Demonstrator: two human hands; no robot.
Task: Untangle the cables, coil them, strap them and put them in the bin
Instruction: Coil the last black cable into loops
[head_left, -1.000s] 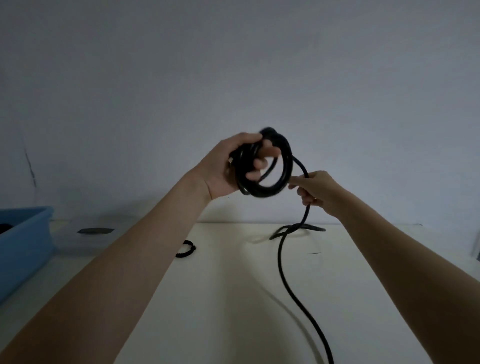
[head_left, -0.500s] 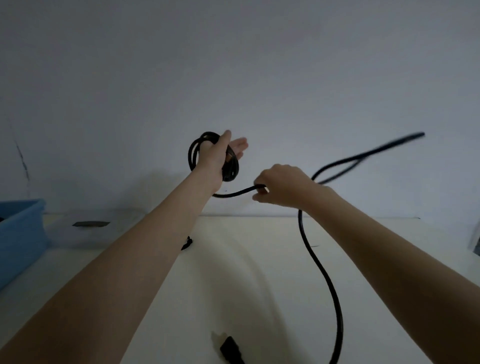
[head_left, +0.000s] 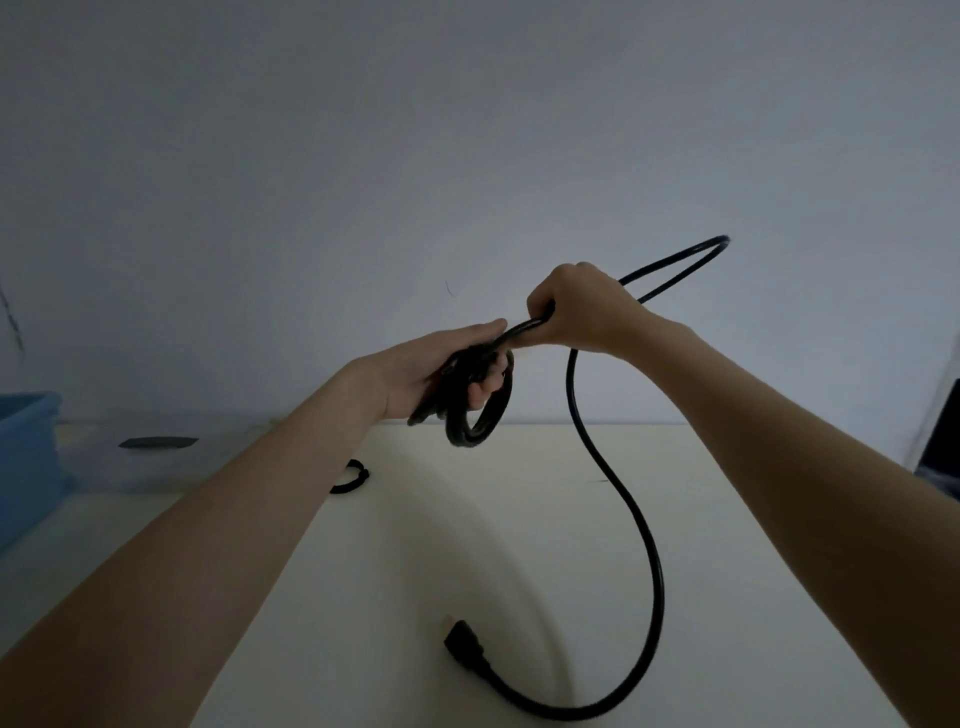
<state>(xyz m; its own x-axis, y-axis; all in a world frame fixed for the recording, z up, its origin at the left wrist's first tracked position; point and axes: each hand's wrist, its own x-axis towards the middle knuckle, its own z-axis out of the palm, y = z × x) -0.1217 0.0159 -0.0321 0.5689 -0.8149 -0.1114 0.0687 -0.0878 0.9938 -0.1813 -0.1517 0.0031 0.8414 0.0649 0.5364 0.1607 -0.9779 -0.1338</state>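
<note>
- Pale and wide, the table top (head_left: 519, 519) filled the low part of the view, with a grey wall behind it.
- Nearest of all lay the plug (head_left: 464, 650) of the black power cable (head_left: 655, 566). It had slid further onto the table than half a second before.
- From the plug the loose cable ran across the table and up to the right hand (head_left: 579, 309).
- The right hand had its fingers curled tight round the cable. It had moved up and in, so it was touching the left hand (head_left: 441, 371), with a new loop sticking out behind it.
- The left hand held the coil (head_left: 478, 400) in curled fingers, lower than before.
- One more turn was being laid on the coil, I think, and only a short tail was left to wind.
- Further back lay a small black strap (head_left: 353, 477), not used yet.
- Far left sat the blue bin (head_left: 26, 457), well apart from the hands.
</note>
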